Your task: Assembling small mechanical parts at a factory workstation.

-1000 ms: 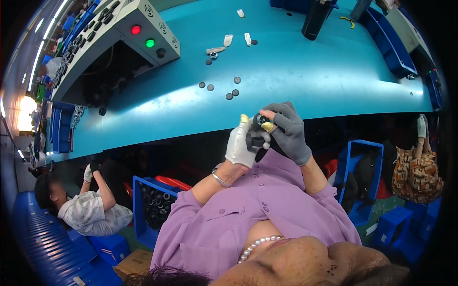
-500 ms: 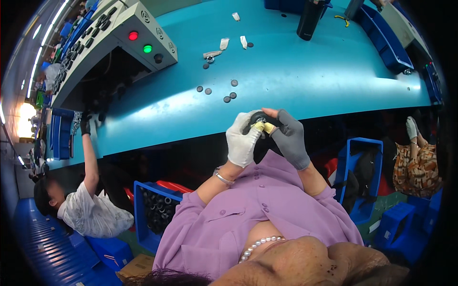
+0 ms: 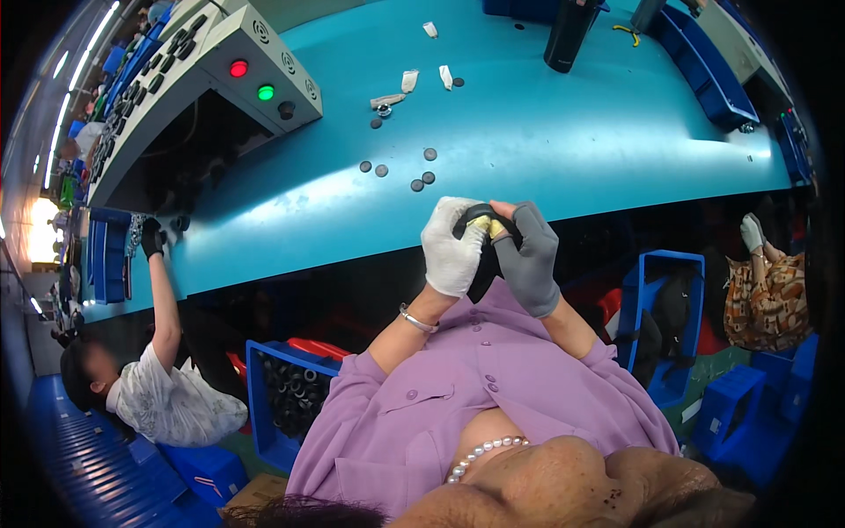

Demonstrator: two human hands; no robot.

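Black ring sits between my left fingers and right fingers, both clamped on it. Neither is nearer.

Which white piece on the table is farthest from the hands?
The uppermost white piece, lying alone; the other three white pieces sit grouped, nearer the left hand and right hand.

A ring sat between left hand and right hand by the table's near edge; discs lay beyond, a machine stood left, a bottle far right.
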